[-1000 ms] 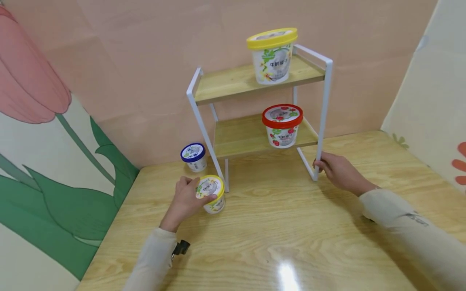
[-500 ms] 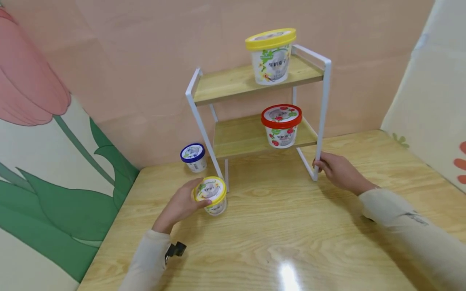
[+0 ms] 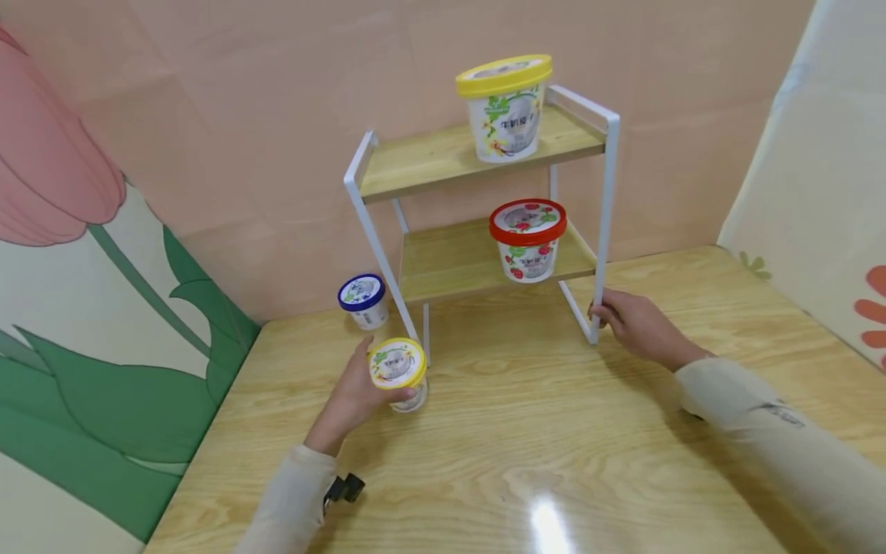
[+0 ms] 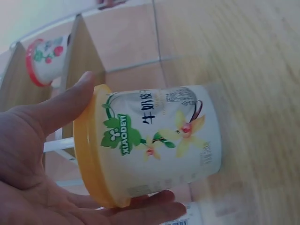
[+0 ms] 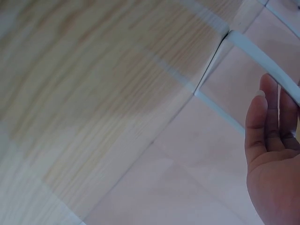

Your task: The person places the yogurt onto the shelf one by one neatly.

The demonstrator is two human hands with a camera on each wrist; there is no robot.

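Note:
In the head view my left hand [image 3: 353, 392] holds a white paper tub with a yellow lid [image 3: 398, 363] by its side, at the front left foot of a two-tier shelf rack. The left wrist view shows the thumb on one side of the lid and the fingers around the other; flowers and lettering decorate the tub [image 4: 161, 140]. My right hand [image 3: 633, 323] grips the white metal leg [image 3: 601, 285] at the rack's front right, low down. Seen from the right wrist, the right hand's fingers [image 5: 257, 122] lie against the white leg [image 5: 262, 61].
Another yellow-lidded tub [image 3: 508, 123] stands on the top wooden shelf [image 3: 422, 161], and a red-lidded tub [image 3: 529, 254] on the lower shelf [image 3: 443, 261]. Behind my left hand, a blue-lidded tub [image 3: 363, 302] sits on the wooden table [image 3: 512, 431], left of the rack. A pink backdrop [image 3: 277, 115] rises behind.
My left hand has shifted from reaching over the lid to wrapping the tub's side, while the tub has barely moved. The right hand keeps its hold on the leg. The head view has turned slightly.

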